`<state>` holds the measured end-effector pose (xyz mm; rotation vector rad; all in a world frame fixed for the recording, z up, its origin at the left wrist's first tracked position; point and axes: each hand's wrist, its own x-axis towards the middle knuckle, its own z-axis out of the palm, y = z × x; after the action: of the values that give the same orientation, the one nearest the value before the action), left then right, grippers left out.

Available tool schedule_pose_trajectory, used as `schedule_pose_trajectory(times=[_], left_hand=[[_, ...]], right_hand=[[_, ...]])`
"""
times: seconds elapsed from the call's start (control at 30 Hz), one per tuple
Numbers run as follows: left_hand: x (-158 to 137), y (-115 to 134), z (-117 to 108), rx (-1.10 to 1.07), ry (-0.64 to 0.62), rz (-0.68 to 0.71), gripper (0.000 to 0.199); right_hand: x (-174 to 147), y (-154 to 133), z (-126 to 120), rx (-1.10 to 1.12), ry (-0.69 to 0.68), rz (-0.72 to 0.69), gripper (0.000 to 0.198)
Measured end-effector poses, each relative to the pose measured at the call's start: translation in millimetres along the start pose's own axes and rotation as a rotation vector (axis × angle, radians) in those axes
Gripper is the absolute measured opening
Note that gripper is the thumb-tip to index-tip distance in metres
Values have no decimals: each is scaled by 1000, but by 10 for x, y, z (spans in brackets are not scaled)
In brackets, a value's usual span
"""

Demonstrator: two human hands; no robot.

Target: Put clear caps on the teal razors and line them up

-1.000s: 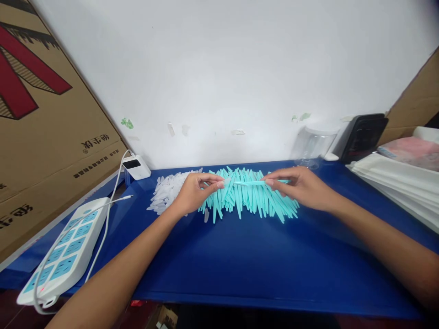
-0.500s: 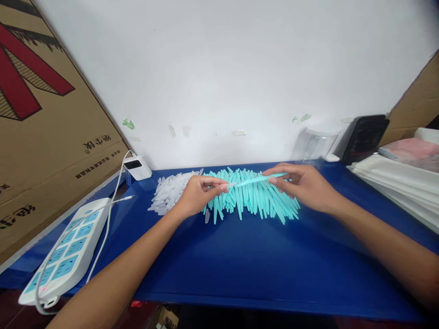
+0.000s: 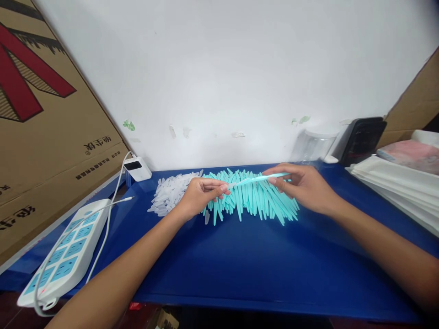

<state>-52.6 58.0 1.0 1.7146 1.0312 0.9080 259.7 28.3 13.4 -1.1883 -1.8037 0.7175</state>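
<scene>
My left hand (image 3: pixel 202 195) is closed in a pinch on a small translucent cap (image 3: pixel 231 185), partly hidden by the fingertips. My right hand (image 3: pixel 303 185) pinches the handle end of a slim turquoise eyebrow razor (image 3: pixel 256 179), held almost level and pointing left. The razor's narrow tip meets the cap; how deep it sits inside cannot be made out. Beneath both hands spreads a heap of similar turquoise razors (image 3: pixel 252 198). Left of it, partly behind my left hand, lies a pile of translucent caps (image 3: pixel 169 194). One stray cap (image 3: pixel 207 217) rests in front.
A white power strip (image 3: pixel 65 256) with a cable and a small white device (image 3: pixel 137 169) are at left, beside a large cardboard box (image 3: pixel 61 137). Along the right stand a clear jar (image 3: pixel 317 145), a black object (image 3: pixel 363 139) and stacked white trays (image 3: pixel 394 183). A white wall rises behind the blue table (image 3: pixel 260 265).
The razor's tip and the cap have come together, closing the slight gap between them. Both hands stay in nearly the same place.
</scene>
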Motion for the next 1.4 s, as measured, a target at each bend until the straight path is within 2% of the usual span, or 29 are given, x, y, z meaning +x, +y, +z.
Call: schedule_pose_trajectory(times=[0.2, 0.4, 0.7, 1.03, 1.4], left_hand=[[-28, 19, 34, 39, -40, 14, 36], [-18, 11, 40, 5, 11, 16, 36], [-22, 19, 34, -40, 24, -17, 35], [-25, 5, 42, -41, -3, -20, 38], [-80, -18, 146, -136, -125, -10, 38]], right_hand=[[-20, -29, 32, 17, -22, 15, 42], [-17, -16, 14, -1, 42, 10, 44], [-26, -47, 16, -13, 84, 36, 43], [-31, -24, 30, 13, 43, 0, 42], [-67, -92, 171, 108, -66, -41, 34]])
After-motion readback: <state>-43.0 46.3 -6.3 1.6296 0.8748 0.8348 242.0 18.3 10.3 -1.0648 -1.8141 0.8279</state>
